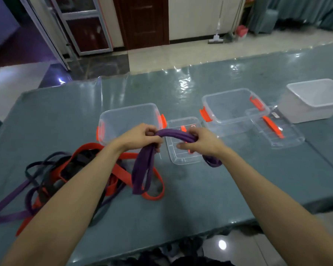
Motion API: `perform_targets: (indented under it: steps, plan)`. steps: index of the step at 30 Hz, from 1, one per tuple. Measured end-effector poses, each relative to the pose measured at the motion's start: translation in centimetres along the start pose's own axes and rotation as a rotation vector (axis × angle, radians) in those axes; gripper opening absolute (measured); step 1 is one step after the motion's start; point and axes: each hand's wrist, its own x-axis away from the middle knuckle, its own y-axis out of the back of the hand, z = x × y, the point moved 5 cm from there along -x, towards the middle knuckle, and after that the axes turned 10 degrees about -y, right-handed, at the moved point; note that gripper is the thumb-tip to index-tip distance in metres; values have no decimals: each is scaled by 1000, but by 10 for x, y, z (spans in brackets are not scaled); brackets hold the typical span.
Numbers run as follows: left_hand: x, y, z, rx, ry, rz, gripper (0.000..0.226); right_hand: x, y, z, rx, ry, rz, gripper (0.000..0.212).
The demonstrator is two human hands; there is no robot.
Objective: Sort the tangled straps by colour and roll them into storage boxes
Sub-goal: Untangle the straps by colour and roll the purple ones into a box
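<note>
A folded purple strap (142,169) hangs in the air between my two hands, above the table. My left hand (140,138) grips its left bend, with long loops drooping down from it. My right hand (198,141) pinches the other end, and a short loop dangles below that wrist. A tangle of red, purple and black straps (52,173) lies on the table at the left, under my left forearm. Behind my hands stands a clear storage box with orange clips (129,116), with nothing in it. A second clear box (233,110) stands further right.
A clear lid (183,150) lies between the two boxes and another lid with an orange handle (275,129) lies right of the second box. A white tub (315,100) stands at the far right. The green table (181,204) ends near my body.
</note>
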Motion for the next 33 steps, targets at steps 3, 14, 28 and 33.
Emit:
perform_targets:
  steps: [3,14,28,33]
  plan:
    - [-22,-23,2,317,38,-193,7,2,-25,-24,-90,-26,32,84]
    - [-87,-97,19,824,280,-518,26,-11,-83,-70,-164,-202,-134,46]
    - [-60,-32,116,-1079,222,-382,38,-70,-111,-114,407,-288,-195,112]
    - [-58,-41,118,-1067,86,-422,33,-73,-121,-134,646,-267,-185,99]
